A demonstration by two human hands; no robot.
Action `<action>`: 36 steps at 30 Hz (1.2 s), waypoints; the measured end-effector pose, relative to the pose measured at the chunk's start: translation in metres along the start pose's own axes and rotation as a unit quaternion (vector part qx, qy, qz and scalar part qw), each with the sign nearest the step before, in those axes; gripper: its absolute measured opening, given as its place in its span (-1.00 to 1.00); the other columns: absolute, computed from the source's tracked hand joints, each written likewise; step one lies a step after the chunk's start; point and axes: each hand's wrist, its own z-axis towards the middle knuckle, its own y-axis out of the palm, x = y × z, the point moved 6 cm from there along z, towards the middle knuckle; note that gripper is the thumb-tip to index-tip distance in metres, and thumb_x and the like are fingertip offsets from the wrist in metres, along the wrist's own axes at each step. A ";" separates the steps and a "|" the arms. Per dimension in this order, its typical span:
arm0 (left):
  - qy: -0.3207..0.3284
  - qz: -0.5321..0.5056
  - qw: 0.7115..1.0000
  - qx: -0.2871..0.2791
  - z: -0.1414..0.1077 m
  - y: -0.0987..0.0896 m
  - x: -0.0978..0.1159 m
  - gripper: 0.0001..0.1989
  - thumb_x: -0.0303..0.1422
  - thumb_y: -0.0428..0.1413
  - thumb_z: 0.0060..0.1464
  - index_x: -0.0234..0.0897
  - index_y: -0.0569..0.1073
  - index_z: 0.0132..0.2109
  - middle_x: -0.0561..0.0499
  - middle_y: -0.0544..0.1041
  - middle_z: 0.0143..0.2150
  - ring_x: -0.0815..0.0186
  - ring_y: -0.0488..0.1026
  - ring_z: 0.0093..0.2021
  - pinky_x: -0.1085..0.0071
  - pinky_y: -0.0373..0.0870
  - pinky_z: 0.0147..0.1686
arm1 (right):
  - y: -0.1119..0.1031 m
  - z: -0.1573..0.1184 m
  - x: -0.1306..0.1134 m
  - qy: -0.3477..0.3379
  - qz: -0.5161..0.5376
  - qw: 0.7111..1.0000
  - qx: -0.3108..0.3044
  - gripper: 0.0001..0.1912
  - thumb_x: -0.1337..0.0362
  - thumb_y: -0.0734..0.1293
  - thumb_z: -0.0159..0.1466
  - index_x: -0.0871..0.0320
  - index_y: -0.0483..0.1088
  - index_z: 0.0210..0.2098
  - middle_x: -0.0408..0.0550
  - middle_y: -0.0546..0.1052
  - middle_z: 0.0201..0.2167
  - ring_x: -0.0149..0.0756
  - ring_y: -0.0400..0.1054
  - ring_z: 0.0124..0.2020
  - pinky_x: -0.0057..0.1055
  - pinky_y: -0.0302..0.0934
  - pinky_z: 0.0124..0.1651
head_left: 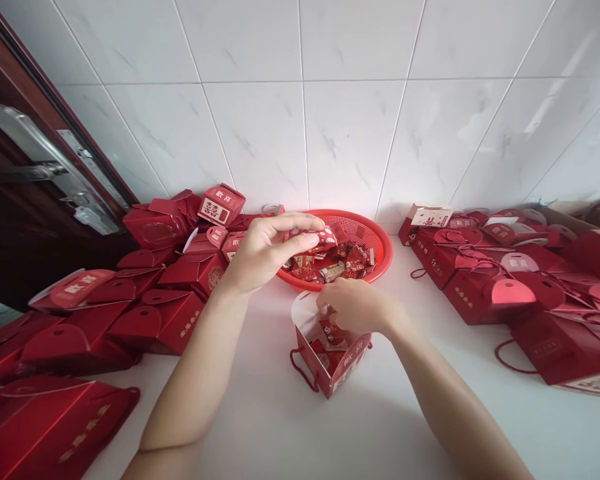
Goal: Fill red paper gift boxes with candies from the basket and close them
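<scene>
My left hand (267,250), fingers towards two o'clock, grasps a red packet (326,238) over the twelve-o'clock plastic basket (387,257) of wrapped sweets (357,261). My right hand (357,305) curls into the open gift box (349,365), sweets inside; its grip I can't quite tell. Red boxes (153,320) line the white table (275,420) at nine and three.

The gift boxes (150,320) look like glossy card; the basket (377,267) is shiny perforated plastic. Smooth glazed tiles (353,133) (faintly veined, like marble) back a smooth whitish table (280,427); the door handle (27,143) is polished metal.
</scene>
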 end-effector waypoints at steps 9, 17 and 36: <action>-0.004 -0.008 1.000 -0.006 0.000 0.002 0.001 -0.88 -0.38 0.30 0.03 -0.20 0.70 -0.23 -0.06 0.69 -0.12 0.14 0.59 -0.02 0.20 0.52 0.05 | 0.003 -0.007 -0.005 -0.028 -0.030 0.998 -0.040 -0.69 0.54 0.22 0.19 0.17 0.55 -0.25 0.01 0.58 -0.31 -0.27 0.39 -0.34 -0.43 -0.02 -0.44; 0.006 0.000 1.000 -0.024 0.000 0.002 0.002 -0.88 -0.37 0.29 0.06 -0.20 0.70 -0.22 -0.06 0.69 -0.12 0.16 0.58 -0.02 0.24 0.52 0.03 | 0.016 -0.002 -0.012 -0.084 0.040 0.989 -0.117 -0.60 0.48 0.21 0.21 0.05 0.58 -0.10 -0.07 0.60 -0.30 -0.32 0.38 -0.42 -0.46 0.08 -0.46; 0.004 0.011 1.000 -0.028 -0.001 0.005 0.001 -0.87 -0.36 0.30 0.06 -0.17 0.70 -0.21 -0.06 0.68 -0.10 0.14 0.55 0.03 0.20 0.44 0.10 | 0.002 -0.009 -0.009 -0.090 0.078 0.989 -0.084 -0.67 0.45 0.25 0.23 0.08 0.58 -0.15 -0.06 0.61 -0.32 -0.33 0.42 -0.40 -0.49 0.13 -0.43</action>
